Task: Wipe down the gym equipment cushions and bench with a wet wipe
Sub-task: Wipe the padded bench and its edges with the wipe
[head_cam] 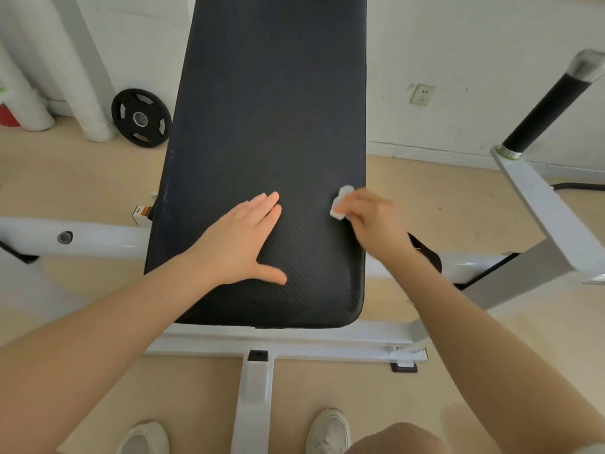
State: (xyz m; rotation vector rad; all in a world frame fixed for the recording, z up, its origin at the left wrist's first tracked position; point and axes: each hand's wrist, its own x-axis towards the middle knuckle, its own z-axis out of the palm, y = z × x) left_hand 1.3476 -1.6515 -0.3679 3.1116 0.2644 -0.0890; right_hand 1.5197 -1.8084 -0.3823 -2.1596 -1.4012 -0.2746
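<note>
White wet wipe [340, 202], crumpled, on black bench [268, 126]

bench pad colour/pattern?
Black bench pad, fine diagonal ribbed texture; head view, clearest near the left hand.

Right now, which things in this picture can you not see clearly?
Head view only:
- Wet wipe: mostly covered by the blurred right hand.
- Bench pad: far end cut off by the top edge; part lies under the flat left hand.
- Wall socket: too small for detail.

Black bench pad [262, 126] on white frame [98, 239]; left hand [242, 244] flat on it, wipe [340, 203] at right edge.
</note>
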